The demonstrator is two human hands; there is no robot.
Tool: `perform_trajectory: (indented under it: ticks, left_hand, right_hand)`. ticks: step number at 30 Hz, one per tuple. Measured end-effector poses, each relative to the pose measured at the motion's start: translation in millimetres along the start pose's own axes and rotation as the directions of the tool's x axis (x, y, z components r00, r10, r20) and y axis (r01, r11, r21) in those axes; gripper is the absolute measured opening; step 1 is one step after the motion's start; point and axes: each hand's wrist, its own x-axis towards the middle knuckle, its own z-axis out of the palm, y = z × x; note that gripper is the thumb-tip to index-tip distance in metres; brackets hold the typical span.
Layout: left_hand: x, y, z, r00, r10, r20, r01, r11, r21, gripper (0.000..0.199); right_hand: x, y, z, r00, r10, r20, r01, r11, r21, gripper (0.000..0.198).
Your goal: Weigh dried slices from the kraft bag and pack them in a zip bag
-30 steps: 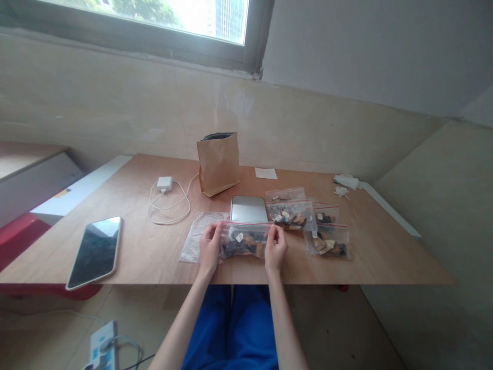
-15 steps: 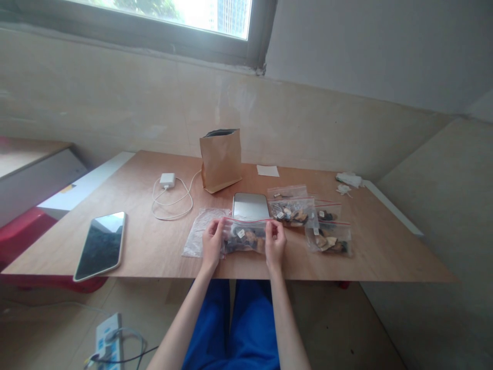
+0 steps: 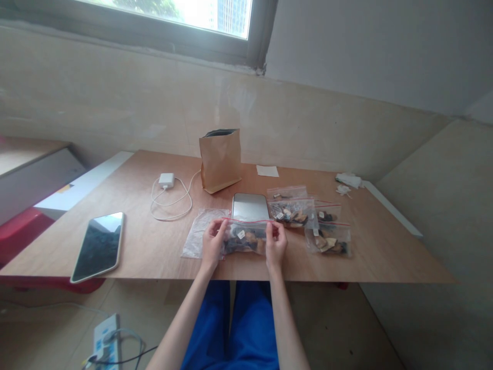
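A clear zip-lock bag (image 3: 246, 240) with a red strip along its top lies between my hands at the near edge of the table. Inside it are dark and brown dried pieces and a small white label. My left hand (image 3: 213, 242) pinches its upper left corner, thumb over the strip. At the upper right corner my right hand (image 3: 276, 242) has the same kind of pinch. Just behind the bag sits a flat silver scale (image 3: 250, 207), its near part hidden. An empty-looking clear plastic bag (image 3: 195, 236) lies flat beside my left hand.
Several filled zip-lock bags (image 3: 293, 213) overlap on the right. A brown paper pouch (image 3: 221, 162) stands open-topped behind the scale. A white charger (image 3: 167, 180) with a looped cable and a tablet (image 3: 99, 245) lie left. White paper (image 3: 267, 170) and crumpled tissue (image 3: 348, 180) lie at the back.
Both hands keep their hold on the bag's top corners, with the right hand shifted very slightly outward. The other things on the table have stayed in place.
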Motion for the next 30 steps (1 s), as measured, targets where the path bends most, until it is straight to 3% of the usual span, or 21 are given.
perform_trajectory:
  ticks: [20,30]
  left_hand:
    - [-2.5,6.1,-0.4,0.999,0.015,-0.044,-0.014,0.999,0.029,0.026]
    - [-2.4,4.9,-0.5,0.998,0.021,-0.056,-0.018,0.998,0.056,0.027]
  right_hand:
    - [-0.5,1.6,-1.7,0.994,0.11,-0.009,-0.109,0.992,0.065,0.037]
    - [-0.4,6.9,-1.2,0.997,0.077,-0.016,-0.077,0.997,0.028,0.036]
